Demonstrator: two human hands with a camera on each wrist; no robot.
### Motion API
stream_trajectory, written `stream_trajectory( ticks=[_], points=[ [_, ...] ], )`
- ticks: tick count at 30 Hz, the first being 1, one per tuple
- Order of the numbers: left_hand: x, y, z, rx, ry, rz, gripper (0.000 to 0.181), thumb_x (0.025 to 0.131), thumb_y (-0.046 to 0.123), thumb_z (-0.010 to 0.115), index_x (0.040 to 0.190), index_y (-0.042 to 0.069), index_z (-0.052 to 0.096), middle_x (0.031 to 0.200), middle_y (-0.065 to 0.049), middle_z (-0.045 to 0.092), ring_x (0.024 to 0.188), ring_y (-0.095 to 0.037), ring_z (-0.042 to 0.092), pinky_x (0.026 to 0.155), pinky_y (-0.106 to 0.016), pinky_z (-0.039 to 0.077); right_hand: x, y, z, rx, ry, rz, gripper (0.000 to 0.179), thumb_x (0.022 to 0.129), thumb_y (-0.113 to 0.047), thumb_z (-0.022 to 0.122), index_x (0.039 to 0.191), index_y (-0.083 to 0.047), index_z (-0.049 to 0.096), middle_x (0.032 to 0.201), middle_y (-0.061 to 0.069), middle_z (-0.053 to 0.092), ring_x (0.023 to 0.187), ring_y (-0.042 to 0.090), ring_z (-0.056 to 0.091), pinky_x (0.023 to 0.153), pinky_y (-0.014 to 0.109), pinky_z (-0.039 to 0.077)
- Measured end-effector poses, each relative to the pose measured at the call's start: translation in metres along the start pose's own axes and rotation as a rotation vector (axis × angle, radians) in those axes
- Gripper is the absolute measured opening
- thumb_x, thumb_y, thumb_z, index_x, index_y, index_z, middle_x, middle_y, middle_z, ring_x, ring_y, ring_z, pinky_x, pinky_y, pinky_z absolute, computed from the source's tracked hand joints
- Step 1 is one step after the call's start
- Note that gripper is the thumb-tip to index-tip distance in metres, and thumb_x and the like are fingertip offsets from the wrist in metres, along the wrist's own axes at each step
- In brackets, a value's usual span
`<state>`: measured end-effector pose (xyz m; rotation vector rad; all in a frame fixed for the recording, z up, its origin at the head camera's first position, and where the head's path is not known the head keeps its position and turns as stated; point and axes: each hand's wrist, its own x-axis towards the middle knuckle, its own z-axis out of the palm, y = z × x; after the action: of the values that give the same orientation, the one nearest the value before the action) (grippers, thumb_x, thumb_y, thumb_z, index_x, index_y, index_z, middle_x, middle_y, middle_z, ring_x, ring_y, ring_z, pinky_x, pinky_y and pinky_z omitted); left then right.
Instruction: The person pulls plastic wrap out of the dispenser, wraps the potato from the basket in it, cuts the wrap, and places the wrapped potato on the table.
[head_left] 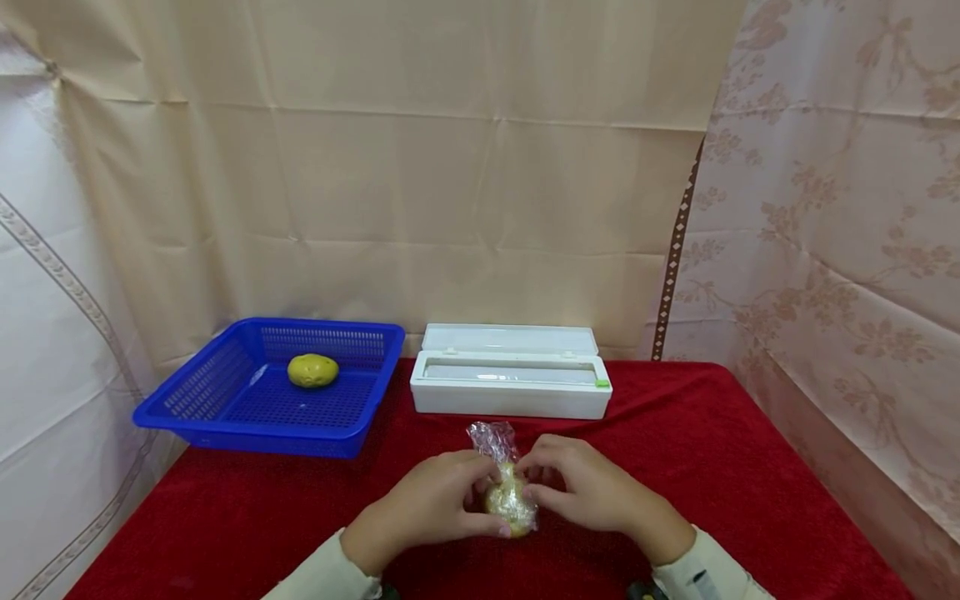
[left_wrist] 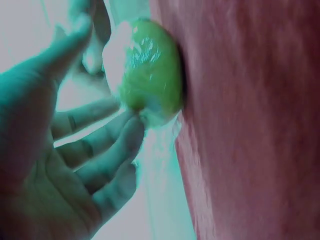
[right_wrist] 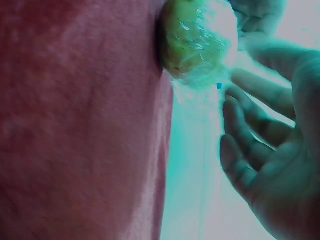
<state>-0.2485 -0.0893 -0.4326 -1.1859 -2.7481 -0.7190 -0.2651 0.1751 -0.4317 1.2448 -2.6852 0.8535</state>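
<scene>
A yellow mango (head_left: 510,500) covered in shiny plastic wrap (head_left: 492,439) sits on the red cloth, with loose crinkled film sticking out from its far end. My left hand (head_left: 442,497) grips it from the left, thumb at the near end and fingers toward the far end. From the right, my right hand (head_left: 581,486) pinches at the wrapped side with thumb and forefinger. Both wrist views show the glossy mango (left_wrist: 152,70) between the hands; glare there blurs the exact fingertip contact.
At the back left, a blue plastic basket (head_left: 360,408) contains one unwrapped yellow mango (head_left: 312,371). Behind the hands stands a white cling film box (head_left: 510,402) with its lid raised and a green tab at the right. Red cloth (head_left: 712,467) covers the table; curtains hang around it.
</scene>
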Motion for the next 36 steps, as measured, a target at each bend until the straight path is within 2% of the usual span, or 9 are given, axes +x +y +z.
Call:
stream_trajectory(
  ticks=[3,6,9,12,16,19,25,31,36],
  points=[
    [0.0,0.004,0.001,0.083,0.027,-0.022,0.045,0.08,0.058,0.083,0.104,0.024,0.068,0.088,0.014,0.062,0.074,0.004,0.052,0.064,-0.017,0.045,0.0,-0.002,0.002,-0.104,0.05,-0.01,0.027,0.102,-0.014,0.064,0.124,-0.026,0.072,0.117,-0.008,0.064,0.105,0.006,0.058,0.091,0.033,0.054],
    [0.0,0.005,0.001,0.133,0.045,-0.013,0.04,0.079,0.048,0.088,0.105,0.023,0.07,0.09,0.014,0.062,0.077,0.003,0.052,0.067,-0.018,0.046,0.0,-0.004,0.004,-0.24,0.065,-0.056,0.039,0.101,-0.011,0.061,0.131,-0.035,0.069,0.14,0.0,0.058,0.128,0.017,0.052,0.104,0.046,0.049],
    [-0.001,0.003,-0.001,0.126,0.04,-0.008,0.038,0.078,0.042,0.089,0.107,0.024,0.071,0.093,0.014,0.061,0.077,0.003,0.052,0.068,-0.016,0.046,0.0,-0.004,0.004,-0.319,0.068,-0.077,0.045,0.098,-0.011,0.061,0.13,-0.042,0.069,0.154,0.005,0.05,0.142,0.032,0.045,0.109,0.059,0.043],
    [-0.001,0.001,-0.005,0.095,0.026,-0.019,0.035,0.079,0.034,0.089,0.107,0.024,0.072,0.093,0.013,0.061,0.075,0.004,0.051,0.065,-0.015,0.045,0.0,-0.003,0.002,-0.34,0.076,-0.068,0.047,0.093,-0.008,0.06,0.125,-0.042,0.072,0.155,0.005,0.05,0.146,0.037,0.041,0.111,0.064,0.038],
    [-0.002,-0.001,-0.009,0.067,0.037,-0.027,0.026,0.08,0.019,0.086,0.102,0.022,0.072,0.091,0.011,0.06,0.073,0.003,0.051,0.064,-0.015,0.045,-0.001,-0.002,-0.001,-0.333,0.087,-0.057,0.042,0.089,-0.008,0.064,0.114,-0.039,0.075,0.15,0.002,0.055,0.147,0.036,0.04,0.115,0.063,0.033],
    [-0.001,-0.004,-0.009,0.072,0.056,0.005,0.02,0.081,0.009,0.082,0.093,0.022,0.071,0.09,0.01,0.061,0.074,0.001,0.053,0.065,-0.016,0.046,-0.001,-0.001,-0.004,-0.305,0.079,-0.059,0.036,0.087,-0.009,0.067,0.107,-0.038,0.075,0.144,-0.003,0.059,0.144,0.031,0.043,0.116,0.061,0.032],
    [0.0,-0.006,-0.006,0.132,0.092,0.046,0.016,0.085,0.008,0.075,0.083,0.023,0.071,0.091,0.013,0.063,0.081,0.0,0.057,0.073,-0.019,0.05,-0.002,-0.001,-0.01,-0.223,0.031,-0.052,0.035,0.084,-0.004,0.064,0.099,-0.034,0.076,0.134,-0.004,0.067,0.133,0.025,0.052,0.113,0.062,0.033],
    [-0.001,-0.003,-0.011,0.119,0.054,-0.014,0.012,0.086,0.02,0.075,0.099,0.02,0.076,0.103,0.01,0.065,0.08,-0.001,0.057,0.071,-0.019,0.05,-0.003,0.001,-0.012,-0.116,-0.035,0.003,0.037,0.085,-0.001,0.061,0.098,-0.033,0.077,0.124,-0.004,0.073,0.124,0.018,0.06,0.11,0.057,0.039],
    [-0.003,-0.004,-0.009,0.174,-0.001,-0.025,0.051,0.08,0.044,0.083,0.123,0.019,0.074,0.116,0.009,0.063,0.087,-0.003,0.057,0.074,-0.023,0.051,-0.004,0.003,-0.012,-0.065,-0.073,0.013,0.038,0.084,-0.001,0.063,0.1,-0.033,0.076,0.131,-0.003,0.071,0.126,0.019,0.061,0.109,0.053,0.044]
  ],
)
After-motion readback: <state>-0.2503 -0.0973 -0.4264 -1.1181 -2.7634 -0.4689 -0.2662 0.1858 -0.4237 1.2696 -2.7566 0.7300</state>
